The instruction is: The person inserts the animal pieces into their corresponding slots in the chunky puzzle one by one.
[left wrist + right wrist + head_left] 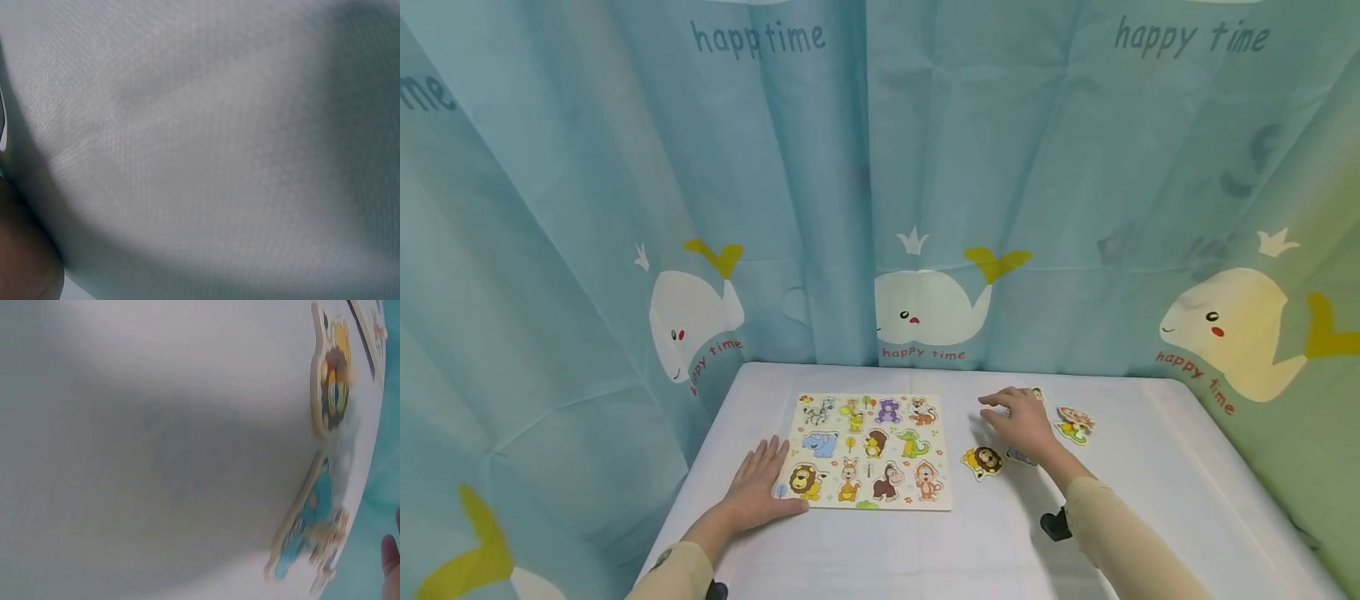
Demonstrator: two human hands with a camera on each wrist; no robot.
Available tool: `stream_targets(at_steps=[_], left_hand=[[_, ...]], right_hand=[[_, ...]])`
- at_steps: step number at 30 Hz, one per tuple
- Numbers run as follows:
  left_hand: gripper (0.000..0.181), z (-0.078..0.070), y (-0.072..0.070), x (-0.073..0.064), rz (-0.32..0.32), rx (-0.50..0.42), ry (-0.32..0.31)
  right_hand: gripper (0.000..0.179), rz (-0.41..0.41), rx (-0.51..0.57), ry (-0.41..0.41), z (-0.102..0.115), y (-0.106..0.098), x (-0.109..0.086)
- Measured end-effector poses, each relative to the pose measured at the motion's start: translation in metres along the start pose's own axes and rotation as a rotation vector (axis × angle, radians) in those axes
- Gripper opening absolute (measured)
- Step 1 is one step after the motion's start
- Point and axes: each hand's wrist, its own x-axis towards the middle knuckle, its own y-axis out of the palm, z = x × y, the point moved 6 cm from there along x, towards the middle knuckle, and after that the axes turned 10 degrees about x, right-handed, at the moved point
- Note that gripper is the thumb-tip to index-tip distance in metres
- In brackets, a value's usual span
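A wooden animal puzzle board (pixel 867 450) lies on the table, showing rows of animal pictures such as a zebra, an elephant and a lion. My left hand (pixel 758 487) rests at the board's left edge, fingers extended and thumb along the lower left corner. In the left wrist view, only part of that hand (pixel 28 247) shows. Over the loose pieces right of the board is my right hand (pixel 1021 423), fingers loosely bent with nothing visible between them. A lion piece (pixel 982 461) lies just below it. The blue piece (pixel 1022 457) is partly hidden under the wrist.
Right of the right hand, a few pieces (pixel 1076 423) lie together, one green and yellow. Another piece (pixel 1037 393) peeks out behind the hand. A whale-print curtain (pixel 820 208) hangs at the white table's (pixel 850 554) back edge and both sides.
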Motion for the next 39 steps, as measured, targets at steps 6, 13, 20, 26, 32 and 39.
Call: stream_targets(at_steps=[6,13,20,26,32,39], left_hand=[[0.124,0.000,0.000,0.000,0.001,-0.002,-0.007],[0.125,0.000,0.002,0.001,-0.023,-0.027,0.008],[0.124,-0.003,-0.002,-0.001,0.000,-0.027,-0.001],[0.123,-0.003,-0.003,-0.002,0.010,-0.017,-0.006],[0.123,-0.001,-0.001,-0.001,0.013,-0.013,-0.007],[0.124,-0.001,-0.001,-0.001,0.010,-0.016,-0.010]], right_hand=[[0.029,-0.003,0.019,-0.032,-0.012,-0.023,-0.015],[0.030,-0.017,-0.016,0.022,-0.032,-0.043,-0.029],[0.029,-0.025,-0.068,0.018,-0.040,-0.051,-0.041],[0.022,0.010,-0.069,0.038,-0.048,-0.047,-0.048],[0.014,0.040,-0.059,0.031,-0.053,-0.040,-0.052],[0.006,0.046,-0.078,0.001,-0.050,-0.038,-0.056]])
